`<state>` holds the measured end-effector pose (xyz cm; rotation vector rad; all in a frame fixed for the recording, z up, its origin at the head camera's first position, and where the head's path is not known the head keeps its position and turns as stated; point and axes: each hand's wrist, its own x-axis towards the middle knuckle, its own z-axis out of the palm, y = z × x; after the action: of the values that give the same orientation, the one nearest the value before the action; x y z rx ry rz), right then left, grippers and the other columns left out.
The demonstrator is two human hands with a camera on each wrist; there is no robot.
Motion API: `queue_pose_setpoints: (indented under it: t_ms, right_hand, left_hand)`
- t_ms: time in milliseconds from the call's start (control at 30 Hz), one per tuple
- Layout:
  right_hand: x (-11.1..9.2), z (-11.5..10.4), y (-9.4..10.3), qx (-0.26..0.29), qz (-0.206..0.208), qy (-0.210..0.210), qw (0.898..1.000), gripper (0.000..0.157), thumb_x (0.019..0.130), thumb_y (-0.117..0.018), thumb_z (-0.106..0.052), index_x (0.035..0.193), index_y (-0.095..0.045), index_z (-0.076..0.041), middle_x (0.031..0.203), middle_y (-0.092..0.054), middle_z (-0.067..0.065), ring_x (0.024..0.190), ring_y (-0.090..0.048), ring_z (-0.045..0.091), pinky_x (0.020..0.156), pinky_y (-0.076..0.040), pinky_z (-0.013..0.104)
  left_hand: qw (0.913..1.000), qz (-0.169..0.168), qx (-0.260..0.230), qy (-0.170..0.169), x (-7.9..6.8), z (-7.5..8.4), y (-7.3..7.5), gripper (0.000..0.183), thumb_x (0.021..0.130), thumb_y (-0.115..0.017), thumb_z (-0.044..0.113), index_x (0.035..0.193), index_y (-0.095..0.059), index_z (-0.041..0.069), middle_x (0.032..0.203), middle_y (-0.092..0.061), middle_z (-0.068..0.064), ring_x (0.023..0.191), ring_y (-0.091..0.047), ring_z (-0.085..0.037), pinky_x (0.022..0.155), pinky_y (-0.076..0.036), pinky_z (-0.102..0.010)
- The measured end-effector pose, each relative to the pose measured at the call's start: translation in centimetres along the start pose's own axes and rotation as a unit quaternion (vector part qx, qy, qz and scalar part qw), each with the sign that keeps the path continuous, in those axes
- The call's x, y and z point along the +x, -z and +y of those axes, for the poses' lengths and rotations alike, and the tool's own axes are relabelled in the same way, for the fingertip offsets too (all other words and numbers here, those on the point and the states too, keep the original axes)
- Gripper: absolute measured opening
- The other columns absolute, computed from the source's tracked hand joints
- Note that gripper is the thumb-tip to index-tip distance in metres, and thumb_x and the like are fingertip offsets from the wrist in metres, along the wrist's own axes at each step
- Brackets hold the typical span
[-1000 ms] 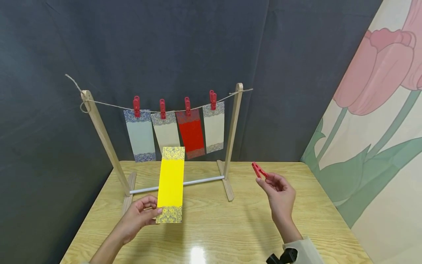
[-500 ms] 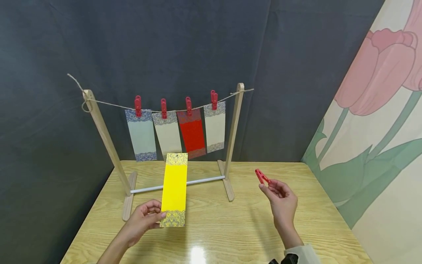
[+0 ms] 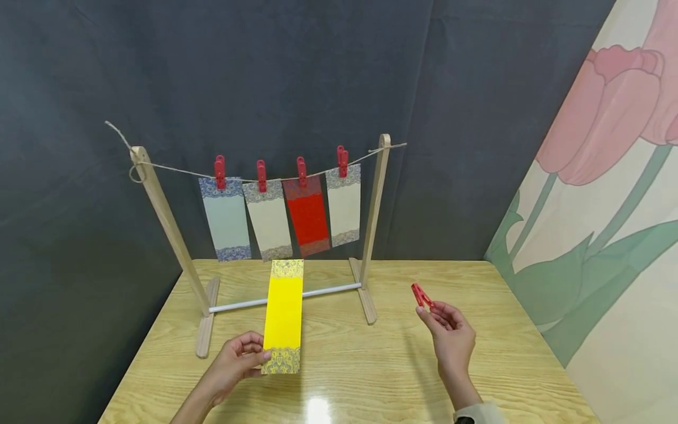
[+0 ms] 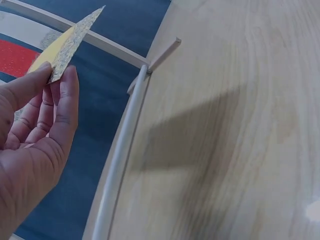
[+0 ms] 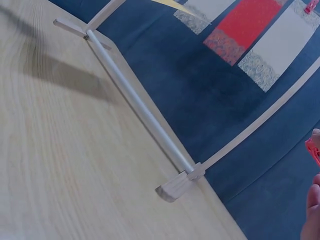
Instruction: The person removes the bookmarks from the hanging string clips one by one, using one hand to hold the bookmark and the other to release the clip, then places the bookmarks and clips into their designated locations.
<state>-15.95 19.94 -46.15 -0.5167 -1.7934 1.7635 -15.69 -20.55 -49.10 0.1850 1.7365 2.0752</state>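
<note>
My left hand [image 3: 235, 365] pinches a yellow paper card [image 3: 283, 312] by its lower left edge, thumb in front. Grey lace patterns run across both ends of the card, which stands up above the table before the rack. In the left wrist view the card [image 4: 70, 45] shows nearly edge-on between thumb and fingers. Off to the right, my right hand [image 3: 450, 341] holds a red clothespin [image 3: 422, 295] between thumb and fingertips. Only part of that clothespin [image 5: 313, 150] shows at the edge of the right wrist view.
Behind my hands stands a wooden rack with a left post [image 3: 169, 224], a right post [image 3: 375, 212] and a metal bar [image 3: 331, 290]. From its string [image 3: 177, 170] hang pale blue [image 3: 228, 224], cream [image 3: 269, 221], red [image 3: 308, 218] and white [image 3: 344, 206] cards under red clothespins.
The yellow card and my left hand have come lower and slightly right, uncovering the hanging cream card. My right hand has sunk a little with the clothespin.
</note>
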Motion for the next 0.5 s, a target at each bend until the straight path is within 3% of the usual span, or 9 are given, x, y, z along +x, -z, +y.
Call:
queue_pose_setpoints:
  t_ms: [267,500]
  right_hand:
    - [-0.1,1.3,0.4,-0.033,0.002,-0.013,0.999,0.039,0.073,-0.085,-0.005,0.107,-0.067,0.005,0.091,-0.066,0.005,0.075,-0.062,0.006,0.069,-0.051,0.013]
    - [0.1,2.5,0.9,-0.059,0.013,-0.014,0.998,0.033,0.074,-0.080,0.005,0.105,-0.067,0.005,0.090,-0.067,0.006,0.072,-0.062,0.003,0.066,-0.051,0.012]
  left_hand:
    - [0.9994,0.025,0.003,0.022,0.2,-1.5,0.3,0.015,0.091,-0.068,0.006,0.102,-0.059,0.004,0.087,-0.060,-0.001,0.072,-0.059,-0.009,0.067,-0.055,-0.029]
    - [0.9996,0.020,0.012,0.014,0.4,-2.5,0.6,0.022,0.092,-0.067,0.005,0.110,-0.055,0.001,0.088,-0.063,-0.001,0.072,-0.060,-0.009,0.067,-0.054,-0.028]
